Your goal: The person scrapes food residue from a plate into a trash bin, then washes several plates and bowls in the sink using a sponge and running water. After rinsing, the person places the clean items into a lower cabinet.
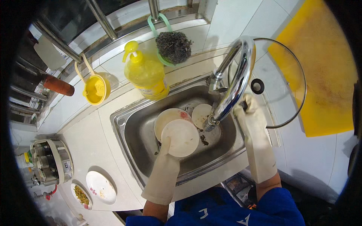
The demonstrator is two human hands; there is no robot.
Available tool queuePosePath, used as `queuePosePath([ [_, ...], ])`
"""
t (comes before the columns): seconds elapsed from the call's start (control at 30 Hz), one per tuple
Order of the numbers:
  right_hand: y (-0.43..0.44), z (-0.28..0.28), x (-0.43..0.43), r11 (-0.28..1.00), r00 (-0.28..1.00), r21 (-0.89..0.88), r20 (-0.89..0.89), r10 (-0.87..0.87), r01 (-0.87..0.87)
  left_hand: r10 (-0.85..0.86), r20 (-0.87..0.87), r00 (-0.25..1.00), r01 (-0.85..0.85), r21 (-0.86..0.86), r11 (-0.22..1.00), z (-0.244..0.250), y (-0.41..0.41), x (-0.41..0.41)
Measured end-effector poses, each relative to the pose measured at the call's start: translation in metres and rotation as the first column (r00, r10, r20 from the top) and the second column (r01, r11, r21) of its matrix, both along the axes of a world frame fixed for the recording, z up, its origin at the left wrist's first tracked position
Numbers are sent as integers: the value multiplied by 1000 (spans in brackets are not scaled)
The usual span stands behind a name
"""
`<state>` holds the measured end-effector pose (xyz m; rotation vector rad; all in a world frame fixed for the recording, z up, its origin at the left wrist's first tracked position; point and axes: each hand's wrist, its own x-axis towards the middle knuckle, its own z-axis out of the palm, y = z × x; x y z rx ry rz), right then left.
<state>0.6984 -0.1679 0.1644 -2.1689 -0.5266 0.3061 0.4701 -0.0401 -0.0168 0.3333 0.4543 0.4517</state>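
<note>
White rubber gloves cover both hands. My left hand (165,148) grips the near rim of a white plate (181,138), tilted above the stainless steel sink (141,158). Behind that plate, a larger dish with a red pattern (162,120) lies in the basin, and a small plate with food bits (201,114) sits beside it. At the sink's right rim, my right hand (247,106) has its fingers curled around a small dark object that I cannot identify. The chrome faucet (240,76) arches over the basin just left of that hand.
A yellow pump bottle of dish soap (147,75) stands behind the sink; a dark scouring pad (174,48) and yellow strainer (97,89) hang nearby. A glass lid (304,82) and yellow cutting board (325,70) lean right. Left are a food plate (82,196), white plate (101,186) and spice rack (60,161).
</note>
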Motion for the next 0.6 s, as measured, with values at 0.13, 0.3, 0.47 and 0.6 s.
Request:
queuePosePath([
  [0.13, 19, -17, 51, 989, 986, 105, 138, 94, -109, -89, -102, 991, 89, -12, 996, 111, -16, 42],
  [0.3, 62, -38, 61, 966, 973, 138, -43, 225, -217, -136, 60, 989, 134, 40, 990, 78, -12, 48],
  [0.47, 63, -39, 63, 979, 979, 60, -47, 198, -195, -107, -23, 994, 106, -25, 994, 60, -13, 49],
  [0.6, 51, -34, 58, 914, 925, -307, 187, 331, -265, -97, 119, 988, 100, -23, 995, 69, -21, 62],
])
